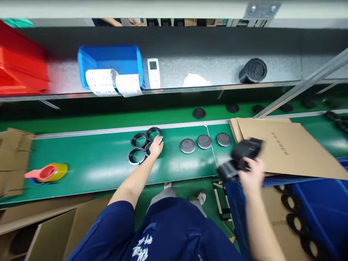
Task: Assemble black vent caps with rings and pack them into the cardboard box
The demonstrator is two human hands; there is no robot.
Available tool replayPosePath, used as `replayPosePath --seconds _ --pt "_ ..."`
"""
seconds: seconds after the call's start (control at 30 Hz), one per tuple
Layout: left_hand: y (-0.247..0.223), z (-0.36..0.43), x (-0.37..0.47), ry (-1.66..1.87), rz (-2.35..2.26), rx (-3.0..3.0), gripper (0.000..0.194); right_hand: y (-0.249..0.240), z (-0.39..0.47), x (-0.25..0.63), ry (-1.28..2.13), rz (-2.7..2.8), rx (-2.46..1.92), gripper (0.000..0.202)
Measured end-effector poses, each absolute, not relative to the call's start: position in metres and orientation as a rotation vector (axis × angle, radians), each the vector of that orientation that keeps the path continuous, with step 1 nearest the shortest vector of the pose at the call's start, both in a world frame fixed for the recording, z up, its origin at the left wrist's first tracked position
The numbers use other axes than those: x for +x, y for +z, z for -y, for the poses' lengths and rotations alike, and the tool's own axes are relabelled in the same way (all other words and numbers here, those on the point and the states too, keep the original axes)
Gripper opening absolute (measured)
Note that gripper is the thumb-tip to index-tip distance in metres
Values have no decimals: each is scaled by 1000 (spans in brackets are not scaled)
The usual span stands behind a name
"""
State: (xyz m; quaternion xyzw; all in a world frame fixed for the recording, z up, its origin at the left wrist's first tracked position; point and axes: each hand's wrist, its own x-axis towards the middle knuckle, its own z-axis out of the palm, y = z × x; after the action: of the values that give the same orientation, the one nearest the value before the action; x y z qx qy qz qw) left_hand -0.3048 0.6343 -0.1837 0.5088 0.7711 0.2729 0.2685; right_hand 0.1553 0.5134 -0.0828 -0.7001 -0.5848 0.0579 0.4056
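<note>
My left hand (156, 146) is closed at the right side of a cluster of black plastic rings (136, 156), gripping the ring nearest it. A thin white piece (160, 139) shows at its fingers; I cannot make out what it is. Off to the right, my right hand (253, 173) is closed around black plastic parts (246, 154), smeared by motion, above the edge of the bench and cardboard. Between the hands, three dark round discs (187, 146) lie in a row on the green bench (95, 159).
Flat cardboard sheets (288, 145) lie at right, above a blue bin (326, 206) with black rings. Black discs (199, 113) line the rear belt. A shelf holds a blue tray (111, 58) and black stack (254, 70). Coloured tape rings (50, 172) sit left.
</note>
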Motion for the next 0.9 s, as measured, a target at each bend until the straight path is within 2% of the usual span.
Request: replayPosePath --seconds 0.13,0.3,0.43,0.63,0.83,0.9 --pt "-189 -668 -332 464 -2116 1422 59 -120 -600 -14 703 1670 -1510 43" --pt "-199 -647 -365 392 -2127 1440 43 -155 -631 -137 1041 1722 -1627 37" --pt "-196 -631 -400 349 -2209 1423 36 -172 -637 -167 945 1932 -1927 39" --pt "-190 -624 -454 206 -2289 1341 41 -178 -648 -207 751 2285 -2117 53" --pt "-185 -614 -479 168 -2311 1287 40 -175 -648 -223 1121 2429 -1918 79" --pt "-184 -609 -479 231 -2294 1316 36 -174 -643 -216 1178 2466 -1805 80"
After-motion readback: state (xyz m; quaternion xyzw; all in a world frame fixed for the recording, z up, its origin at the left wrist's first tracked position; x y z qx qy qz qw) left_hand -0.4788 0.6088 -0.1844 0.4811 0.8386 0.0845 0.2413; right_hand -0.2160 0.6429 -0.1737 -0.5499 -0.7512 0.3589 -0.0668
